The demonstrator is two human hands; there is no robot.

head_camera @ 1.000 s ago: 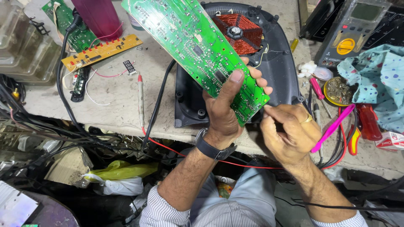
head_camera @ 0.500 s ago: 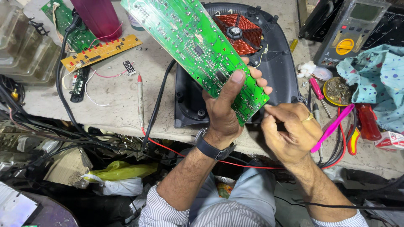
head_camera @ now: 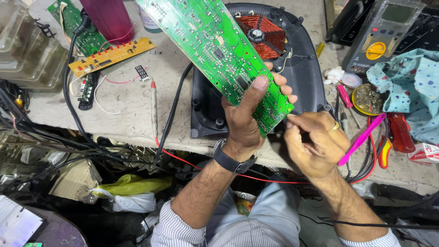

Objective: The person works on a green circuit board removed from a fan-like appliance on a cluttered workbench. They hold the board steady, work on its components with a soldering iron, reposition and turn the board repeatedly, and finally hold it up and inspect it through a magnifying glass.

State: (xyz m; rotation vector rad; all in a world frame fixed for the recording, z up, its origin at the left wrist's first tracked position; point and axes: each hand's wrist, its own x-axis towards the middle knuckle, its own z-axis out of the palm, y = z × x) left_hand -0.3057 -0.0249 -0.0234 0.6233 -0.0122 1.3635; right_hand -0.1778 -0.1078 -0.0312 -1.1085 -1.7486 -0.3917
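This is an electronics repair workshop. A worn bench (head_camera: 137, 114) is crowded with bare circuit boards: a long green one (head_camera: 215, 50), a yellow one (head_camera: 112, 56) and another green one (head_camera: 73, 23). An opened appliance (head_camera: 302, 73) shows its copper coil (head_camera: 260, 34). A multimeter (head_camera: 382, 32) with a yellow dial sits at the back, a test probe (head_camera: 154, 107) lies on the bench, and screwdrivers (head_camera: 345, 98) and pliers (head_camera: 384, 151) lie at the right. Tangled cables (head_camera: 55, 146) hang below the bench edge.

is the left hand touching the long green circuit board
Touching. The head view shows the left hand gripping the green circuit board at its lower end, thumb pressed flat on its face and fingers wrapped behind its edge.
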